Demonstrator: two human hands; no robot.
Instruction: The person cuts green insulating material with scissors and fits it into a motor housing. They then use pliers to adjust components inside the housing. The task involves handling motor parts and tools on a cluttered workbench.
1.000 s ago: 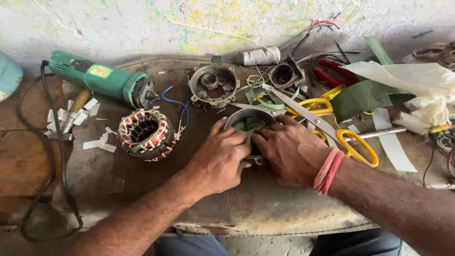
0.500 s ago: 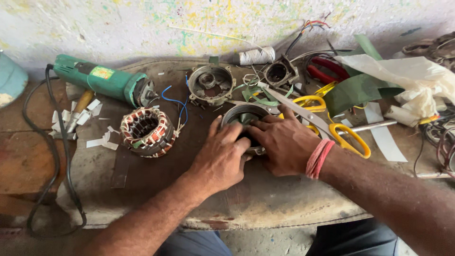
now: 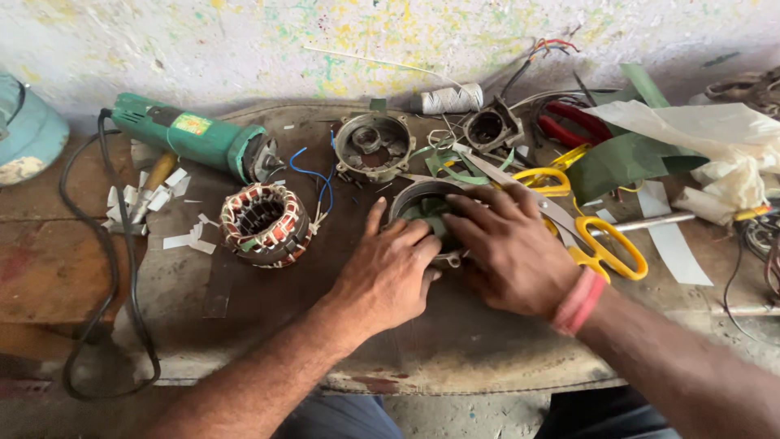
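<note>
Item: round stator housing (image 3: 422, 199), bore axis upright, open end up, just right of the copper-wound stator (image 3: 264, 223) | Grip: left hand (image 3: 390, 272) and right hand (image 3: 512, 248) curled over its rim, fingers pressing green insulation into it | Advice: steady housing, seat strips evenly.

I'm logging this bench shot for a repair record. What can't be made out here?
- Round metal housing: head view, mostly hidden under the left hand and right hand.
- Fingertips' grip: hidden inside it.
- Blue object: cut by the left edge.
- Wires: cut by the right edge.
</note>
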